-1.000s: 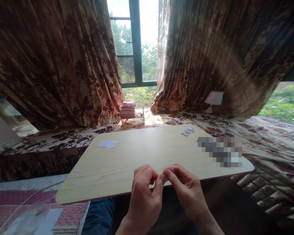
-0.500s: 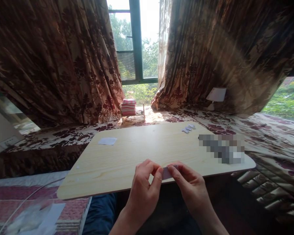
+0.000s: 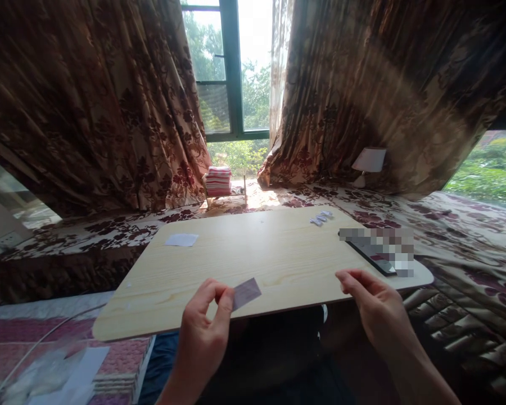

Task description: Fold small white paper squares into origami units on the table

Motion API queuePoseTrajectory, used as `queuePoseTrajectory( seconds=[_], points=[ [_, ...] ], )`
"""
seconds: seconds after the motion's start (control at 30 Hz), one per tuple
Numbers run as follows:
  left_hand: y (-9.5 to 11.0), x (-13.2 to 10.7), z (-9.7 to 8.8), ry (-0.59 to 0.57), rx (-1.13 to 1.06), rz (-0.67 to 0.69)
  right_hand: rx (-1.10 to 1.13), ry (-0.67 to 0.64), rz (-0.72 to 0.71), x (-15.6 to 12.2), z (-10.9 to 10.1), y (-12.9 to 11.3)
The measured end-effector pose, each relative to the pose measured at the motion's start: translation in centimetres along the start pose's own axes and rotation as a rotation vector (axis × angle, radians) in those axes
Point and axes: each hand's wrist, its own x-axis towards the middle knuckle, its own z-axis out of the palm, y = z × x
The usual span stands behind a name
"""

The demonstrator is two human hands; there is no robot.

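Observation:
My left hand (image 3: 204, 326) pinches a small greyish paper slip (image 3: 246, 293) between thumb and forefinger, just above the near edge of a light wooden tabletop (image 3: 257, 264). My right hand (image 3: 373, 309) hovers apart from it at the table's near right edge, fingers loosely curled with nothing in them. It is close to a dark flat device (image 3: 373, 256), partly blurred out, lying at the table's right side.
A white paper square (image 3: 181, 240) lies at the table's far left and small white pieces (image 3: 321, 217) at the far right. Floral fabric covers the ledge behind, with a striped stack (image 3: 218, 181) and a small lamp (image 3: 368, 162) by the curtains. Papers (image 3: 67, 377) lie lower left.
Both hands held the slip together before. My right hand has let go and moved right; my left hand has shifted left, keeping the slip.

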Motion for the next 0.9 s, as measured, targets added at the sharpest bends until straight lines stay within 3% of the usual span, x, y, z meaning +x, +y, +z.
queuePoseTrajectory(
  seconds=[0.2,0.3,0.53,0.63,0.73,0.8,0.9],
  points=[
    [1.2,-0.3,1.8,-0.145,-0.011,0.033,0.013,-0.316,0.027,-2.8,5.1,-1.0],
    [1.5,-0.5,1.9,-0.164,-0.012,0.043,0.023,-0.381,0.007,-3.5,6.4,-1.2],
    [0.8,-1.2,1.4,-0.189,-0.003,0.063,0.023,-0.339,0.024,-3.2,5.6,0.0],
    [0.1,-0.9,0.0,-0.103,-0.016,0.031,0.023,-0.152,0.066,-1.9,3.3,1.3],
    [-0.6,-0.4,-1.0,0.024,-0.09,-0.131,0.021,0.005,0.106,-1.3,1.6,2.0],
    [-0.7,-0.1,-0.7,-0.033,-0.179,-0.228,0.0,-0.021,0.125,-1.7,1.8,1.6],
    [-0.1,0.2,0.7,-0.126,-0.29,-0.284,-0.001,-0.172,0.127,-3.0,3.4,0.1]
  ],
)
